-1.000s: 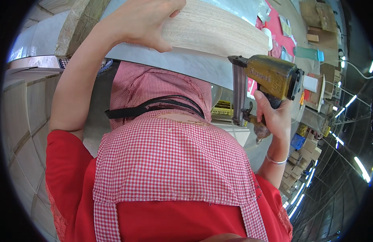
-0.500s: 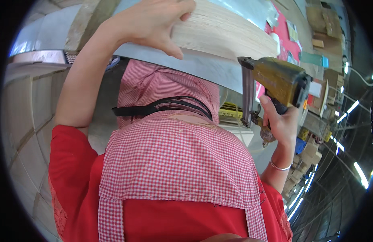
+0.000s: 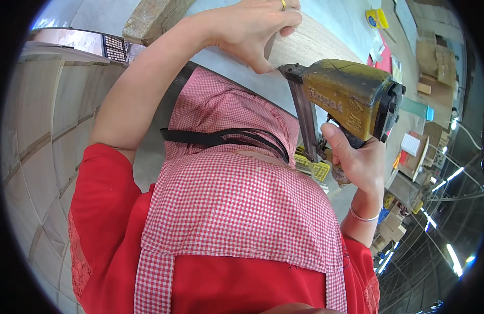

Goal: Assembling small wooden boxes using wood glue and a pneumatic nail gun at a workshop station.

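Observation:
My right hand (image 3: 361, 163) is wrapped around the handle of a worn yellow nail gun (image 3: 349, 99) with a dark magazine. The tool's nose is at the near edge of a pale wooden board (image 3: 318, 42), close to my left thumb; whether it touches the wood I cannot tell. My left hand (image 3: 255, 34) grips the board near its left end, thumb on the near side and fingers over the far side. Part of the board is hidden behind the nail gun. It lies on a light grey tabletop (image 3: 226, 68).
A brown taped block (image 3: 150, 21) rests on the table at the left, near a black grid-like piece (image 3: 115, 48). Toward the far right stands a yellow tub (image 3: 377, 19). Below the table edge is a yellow crate (image 3: 319, 170). Cardboard boxes (image 3: 436, 63) are farther right.
The nail gun has come left along the board, its nose now near my left thumb. My left hand has shifted right in the view and now grips near the board's end. The view has turned somewhat.

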Tool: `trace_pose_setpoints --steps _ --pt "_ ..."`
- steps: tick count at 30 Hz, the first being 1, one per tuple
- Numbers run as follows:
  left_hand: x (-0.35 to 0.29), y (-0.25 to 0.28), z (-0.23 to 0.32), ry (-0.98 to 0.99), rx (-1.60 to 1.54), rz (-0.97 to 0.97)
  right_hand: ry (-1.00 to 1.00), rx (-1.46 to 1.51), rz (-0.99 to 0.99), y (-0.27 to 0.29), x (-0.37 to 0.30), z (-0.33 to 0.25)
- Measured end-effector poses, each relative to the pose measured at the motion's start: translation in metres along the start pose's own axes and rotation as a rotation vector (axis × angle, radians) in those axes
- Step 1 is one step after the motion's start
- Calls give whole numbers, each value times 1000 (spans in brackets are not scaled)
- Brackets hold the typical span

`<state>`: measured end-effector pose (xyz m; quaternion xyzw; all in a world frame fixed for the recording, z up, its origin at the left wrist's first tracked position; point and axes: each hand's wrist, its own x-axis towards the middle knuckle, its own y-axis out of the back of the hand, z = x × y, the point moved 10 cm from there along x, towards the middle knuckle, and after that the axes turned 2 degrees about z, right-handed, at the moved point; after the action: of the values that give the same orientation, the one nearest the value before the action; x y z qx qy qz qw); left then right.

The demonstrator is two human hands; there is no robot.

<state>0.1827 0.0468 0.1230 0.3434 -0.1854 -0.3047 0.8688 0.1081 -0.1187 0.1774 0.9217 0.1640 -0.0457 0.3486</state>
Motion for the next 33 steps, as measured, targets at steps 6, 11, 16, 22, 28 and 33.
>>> trace_pose_setpoints --steps 6,11,16,22,28,33 --pt "-7 3 1 -67 22 124 -208 -7 -69 -8 -4 3" --pt "-3 0 -2 -66 -7 81 -191 24 36 -5 -9 8" --pt "-21 7 5 -79 118 270 -93 44 38 -4 -9 3" --pt "-110 -12 -1 298 250 580 24 22 138 15 -26 20" --pt "-102 -121 38 168 -224 461 -271 28 273 61 -52 59" --pt "-40 -89 4 114 -376 722 -238 28 394 103 -98 90"
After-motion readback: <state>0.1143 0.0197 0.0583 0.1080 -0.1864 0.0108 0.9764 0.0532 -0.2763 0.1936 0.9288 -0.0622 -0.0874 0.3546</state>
